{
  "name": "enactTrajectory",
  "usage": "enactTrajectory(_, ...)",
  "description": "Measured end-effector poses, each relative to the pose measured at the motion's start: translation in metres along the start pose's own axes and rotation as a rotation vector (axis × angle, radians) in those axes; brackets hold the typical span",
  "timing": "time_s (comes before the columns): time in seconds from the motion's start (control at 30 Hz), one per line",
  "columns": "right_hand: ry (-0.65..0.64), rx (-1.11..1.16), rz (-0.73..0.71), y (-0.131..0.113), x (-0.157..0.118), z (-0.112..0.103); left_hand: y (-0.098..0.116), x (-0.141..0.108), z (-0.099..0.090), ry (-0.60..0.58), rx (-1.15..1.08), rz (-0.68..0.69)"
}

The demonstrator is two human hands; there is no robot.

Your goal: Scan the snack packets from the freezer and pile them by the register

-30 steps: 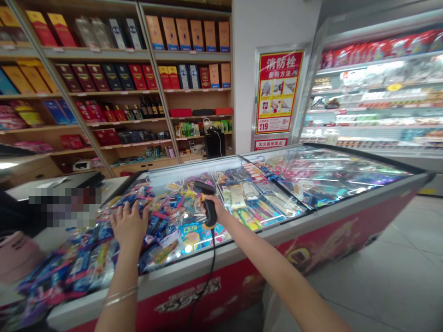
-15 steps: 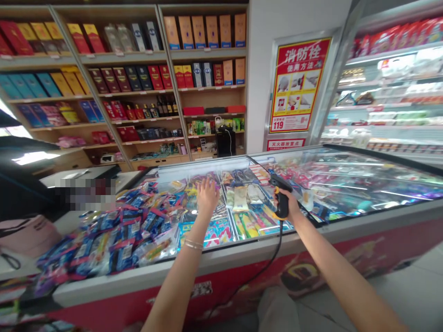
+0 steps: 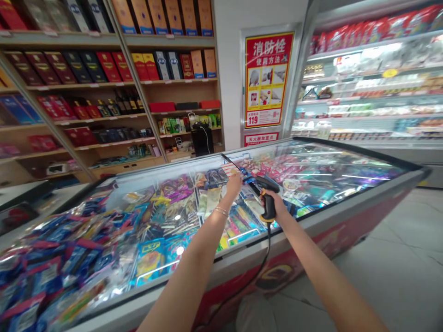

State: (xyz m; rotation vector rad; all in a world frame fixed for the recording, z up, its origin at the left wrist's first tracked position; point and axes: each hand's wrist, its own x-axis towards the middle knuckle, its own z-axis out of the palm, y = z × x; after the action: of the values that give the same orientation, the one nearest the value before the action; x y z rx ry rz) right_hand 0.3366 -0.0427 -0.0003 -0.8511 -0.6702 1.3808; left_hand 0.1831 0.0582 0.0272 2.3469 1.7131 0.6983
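My right hand (image 3: pixel 273 203) is wrapped round the grip of a black and yellow barcode scanner (image 3: pixel 268 213), held above the chest freezer (image 3: pixel 238 258). Its cable hangs down in front of the freezer. My left hand (image 3: pixel 235 184), with a bracelet at the wrist, is at the dark frame bar (image 3: pixel 254 188) of the glass lid, left of the scanner's head. The left fingers look bent, and whatever they hold is hidden. Below lie wrapped ice creams (image 3: pixel 238 223) in wire compartments.
Many blue and pink packets (image 3: pixel 48 272) are heaped at the freezer's left end. Shelves of boxed bottles (image 3: pixel 155 64) stand behind, beside a red fire-hydrant sign (image 3: pixel 268 80). A lit refrigerated display (image 3: pixel 374 97) is at the right, above a tiled floor (image 3: pixel 391 258).
The view has swung to the right. My left hand has moved right and away from me over the freezer, from the open compartments to the lid's bar near the scanner. The scanner stays in my right hand.
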Motion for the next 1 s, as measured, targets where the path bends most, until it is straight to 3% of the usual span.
enactTrajectory(0.23, 0.016, -0.009, -0.011, 0.003, 0.002, -0.003, 0.011, 0.035, 0.022, -0.094, 0.023, -0.076)
enactTrajectory(0.47, 0.011, -0.014, 0.006, 0.002, 0.002, -0.004, 0.006, 0.019, 0.021, -0.069, 0.027, -0.111)
enactTrajectory(0.6, 0.003, -0.042, 0.014, 0.001, -0.002, -0.006, -0.002, -0.009, 0.004, -0.044, -0.06, -0.075)
enactTrajectory(0.77, 0.032, -0.053, 0.046, -0.004, -0.01, -0.003, -0.027, -0.049, -0.03, 0.01, -0.16, -0.052)
enactTrajectory(1.0, 0.001, -0.032, 0.131, 0.007, -0.03, 0.037, -0.083, -0.099, -0.08, 0.065, -0.14, -0.105)
